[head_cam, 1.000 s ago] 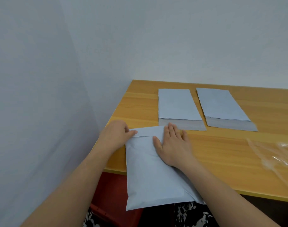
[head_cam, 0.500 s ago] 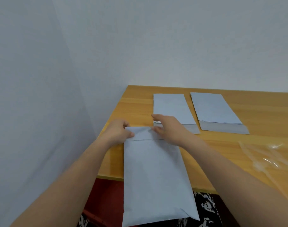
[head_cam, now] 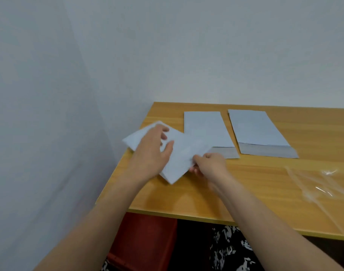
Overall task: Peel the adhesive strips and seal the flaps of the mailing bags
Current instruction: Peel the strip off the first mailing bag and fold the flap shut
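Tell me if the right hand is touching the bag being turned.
Touching. Head view: right hand pinches the near edge of the turned bag.

Left hand [head_cam: 151, 151] spread flat, right hand [head_cam: 210, 165] pinching.
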Demonstrator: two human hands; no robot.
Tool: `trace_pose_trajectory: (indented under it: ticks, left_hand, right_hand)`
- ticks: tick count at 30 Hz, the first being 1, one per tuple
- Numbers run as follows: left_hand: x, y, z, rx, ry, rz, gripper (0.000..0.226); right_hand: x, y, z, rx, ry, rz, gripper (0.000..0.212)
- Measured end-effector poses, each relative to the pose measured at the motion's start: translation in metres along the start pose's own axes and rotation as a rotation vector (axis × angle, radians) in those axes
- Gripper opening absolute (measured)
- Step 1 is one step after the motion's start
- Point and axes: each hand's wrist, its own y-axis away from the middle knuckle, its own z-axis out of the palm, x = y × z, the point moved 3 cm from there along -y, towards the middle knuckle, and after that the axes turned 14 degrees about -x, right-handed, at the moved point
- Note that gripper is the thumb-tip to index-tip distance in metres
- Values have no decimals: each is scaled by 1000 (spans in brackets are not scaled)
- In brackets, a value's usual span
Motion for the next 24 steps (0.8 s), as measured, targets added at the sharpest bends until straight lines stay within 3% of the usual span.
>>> trace_pose_trajectory:
  ticks: [3,7,9,12,14,16,20,24]
  left_hand:
    - [-26,17,38,-265,142,-189,60]
    - [-54,31,55,-285,112,-198,74]
    - [-62,33,54,-276,150,-196,75]
    - [-67,33,52,-277,192,-187,73]
    - [-68,32,52,-277,189,-180,69]
    - [-68,32,53,-276,180,-159,64]
    - [-65,34,51,-267,138,-93,50]
    - [-70,38,47,-304,104,-75,45]
  right_hand:
    - [23,6,7,-54,-148,68,9]
    - [27,13,4,-131,-138,156,12]
    - [22,18,-7,-101,127,177,14]
    - [6,22,-29,246,916,-56,35]
    - [-4,29,-23,408,1092,-233,32]
    - [-6,29,-6,331,1071,-397,27]
    - [12,19,32,-107,1028,-490,37]
    - [26,8,25,-25,1076,-495,45]
